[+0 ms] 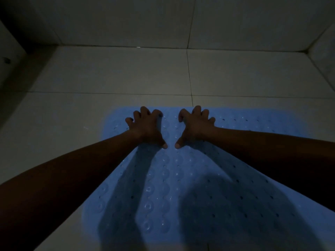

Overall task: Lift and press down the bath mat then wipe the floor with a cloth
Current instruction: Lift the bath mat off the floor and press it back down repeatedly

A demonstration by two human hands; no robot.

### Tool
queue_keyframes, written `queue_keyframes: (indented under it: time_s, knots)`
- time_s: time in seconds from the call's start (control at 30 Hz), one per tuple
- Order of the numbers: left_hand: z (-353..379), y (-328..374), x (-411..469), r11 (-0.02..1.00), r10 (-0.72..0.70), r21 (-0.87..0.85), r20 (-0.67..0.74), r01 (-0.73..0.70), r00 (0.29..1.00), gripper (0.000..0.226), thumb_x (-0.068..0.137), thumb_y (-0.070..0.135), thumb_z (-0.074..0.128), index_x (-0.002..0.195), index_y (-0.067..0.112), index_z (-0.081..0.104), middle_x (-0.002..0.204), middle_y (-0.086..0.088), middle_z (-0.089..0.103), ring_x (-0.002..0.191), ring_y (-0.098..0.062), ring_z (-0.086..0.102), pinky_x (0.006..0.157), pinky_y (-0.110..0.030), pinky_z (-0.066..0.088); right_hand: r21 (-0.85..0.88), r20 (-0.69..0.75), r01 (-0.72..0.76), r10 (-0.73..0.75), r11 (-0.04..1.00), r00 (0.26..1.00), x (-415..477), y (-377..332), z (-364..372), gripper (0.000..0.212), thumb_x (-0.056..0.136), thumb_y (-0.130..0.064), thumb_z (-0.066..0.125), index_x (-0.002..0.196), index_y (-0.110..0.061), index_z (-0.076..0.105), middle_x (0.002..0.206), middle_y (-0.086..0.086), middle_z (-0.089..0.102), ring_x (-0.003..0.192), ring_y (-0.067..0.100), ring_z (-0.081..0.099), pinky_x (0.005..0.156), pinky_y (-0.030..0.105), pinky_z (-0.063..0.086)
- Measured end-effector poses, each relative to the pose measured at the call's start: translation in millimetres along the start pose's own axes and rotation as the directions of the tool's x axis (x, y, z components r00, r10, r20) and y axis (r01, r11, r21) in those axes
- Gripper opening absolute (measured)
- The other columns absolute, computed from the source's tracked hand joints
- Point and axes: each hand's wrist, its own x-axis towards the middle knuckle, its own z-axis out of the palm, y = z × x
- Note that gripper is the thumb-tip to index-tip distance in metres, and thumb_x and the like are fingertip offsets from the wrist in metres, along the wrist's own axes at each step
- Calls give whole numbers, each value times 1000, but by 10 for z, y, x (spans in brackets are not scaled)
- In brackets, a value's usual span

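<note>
A light blue rubber bath mat (168, 178) with small holes and suction bumps lies flat on the pale tiled floor (112, 73). It runs from the middle of the view to the near edge. Both my hands rest on its far end, side by side. My left hand (146, 126) has its fingers spread and bent, fingertips down at the mat's far edge and thumb pressed on the mat. My right hand (194, 126) mirrors it, thumb pointing inward. Neither hand grips anything. No cloth is in view.
The room is dim. A tiled wall (126, 20) rises just beyond the floor, with a dark corner (16, 57) at the left and another wall corner (319, 49) at the right. My arms and head cast shadows on the mat.
</note>
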Motion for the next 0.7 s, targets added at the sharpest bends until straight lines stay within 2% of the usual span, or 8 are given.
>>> queue_keyframes:
  time_s: [0.13,0.23,0.3,0.4,0.5,0.7]
  knots:
    - [8,29,-66,1000,-14,-16,-20,13,1000,119,47,60,90,146,40,26,143,-10,27,136,-36,23,109,-58,19,2,-7,-1,1,1000,1000,-47,1,10,87,47,-59,91,113,-38,38,134,9,27,127,38,27,102,57,27]
    - [15,11,-148,1000,-25,-20,-19,24,1000,111,52,64,86,145,39,30,146,-10,27,138,-36,21,108,-57,20,-38,7,12,-12,999,1000,-105,27,-5,93,52,-65,87,125,-40,36,141,10,26,133,40,24,106,58,23]
    - [32,-27,-226,1000,2,-10,25,-2,1000,113,54,69,83,147,40,27,152,-9,22,141,-36,17,109,-58,20,-78,54,20,-16,997,998,-160,39,-20,105,52,-69,85,137,-41,29,148,12,21,137,41,20,109,60,20]
    - [70,-85,-311,998,38,38,80,-41,996,127,49,74,81,152,41,15,159,-6,11,146,-34,8,112,-60,16,-111,125,27,-13,993,992,-221,34,6,131,47,-71,85,151,-40,12,158,12,8,144,43,11,112,63,16]
    - [99,-81,-333,997,47,56,61,-50,997,130,48,71,84,152,41,12,159,-5,9,146,-34,6,112,-60,15,-112,116,27,-14,993,993,-249,42,85,138,48,-68,87,153,-39,2,162,11,-2,147,43,4,114,63,13]
    - [133,7,-269,999,-5,53,46,2,999,131,44,63,89,149,39,15,154,-8,14,143,-37,10,111,-61,14,-103,73,9,-1,995,997,-225,-12,134,138,46,-63,90,151,-38,5,159,13,5,145,43,9,113,62,15]
